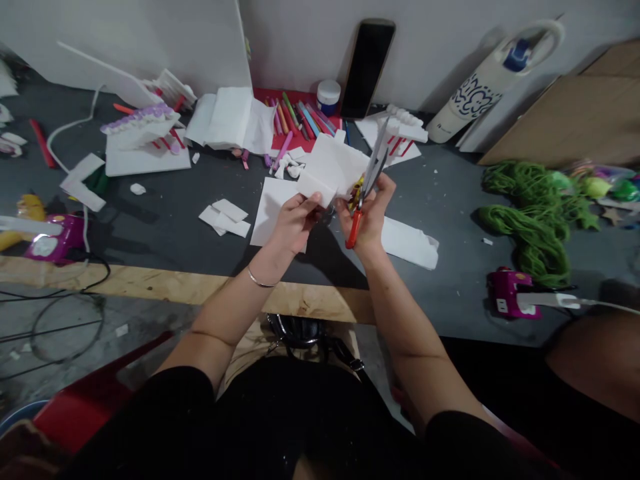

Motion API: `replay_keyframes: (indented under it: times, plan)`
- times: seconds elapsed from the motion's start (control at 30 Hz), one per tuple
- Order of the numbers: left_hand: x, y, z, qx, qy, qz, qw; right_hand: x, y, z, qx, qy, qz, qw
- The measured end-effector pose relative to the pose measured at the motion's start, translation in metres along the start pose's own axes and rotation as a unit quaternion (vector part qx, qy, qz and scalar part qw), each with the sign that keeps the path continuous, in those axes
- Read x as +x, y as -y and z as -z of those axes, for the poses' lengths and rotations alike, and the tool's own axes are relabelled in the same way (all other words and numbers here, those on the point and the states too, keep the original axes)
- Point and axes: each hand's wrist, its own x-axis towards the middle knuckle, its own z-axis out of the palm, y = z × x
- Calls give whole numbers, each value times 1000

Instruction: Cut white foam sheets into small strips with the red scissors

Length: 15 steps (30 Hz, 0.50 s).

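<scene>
My left hand [296, 223] pinches a small white card piece [317, 189] between thumb and fingers. Behind that piece lies a larger white sheet [340, 160], which overlaps it. In my right hand [371, 217] is a pair of scissors [356, 223] with orange-red handles, the blades pointing up and away from me. Something small and yellow [357, 189] shows by the right fingers; I cannot make out what it is. Beneath my left hand a white sheet [267, 207] rests on the dark table, and a folded white strip [410, 243] is right of my right wrist.
Colored markers [300, 120] lie at the back beside a small jar [329, 97] and a leaning phone [369, 67]. A white bottle [473, 97] stands back right. Green yarn [535, 220] and a purple glue gun [510, 293] are at right; another glue gun [55, 239] is at left. Beside me sits another person.
</scene>
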Motion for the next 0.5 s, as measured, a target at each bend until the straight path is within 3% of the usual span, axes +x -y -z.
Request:
replay_keyframes:
  times: [0.13, 0.27, 0.5]
  plan:
    - [-2, -6, -2, -11, -6, 49, 999, -2, 9, 10, -32, 3, 4, 999]
    - [-4, -9, 1, 5, -14, 32, 999, 1, 13, 25, -96, 2, 6, 995]
    - [10, -15, 16, 99, -62, -36, 993, 34, -23, 46, -48, -67, -54, 995]
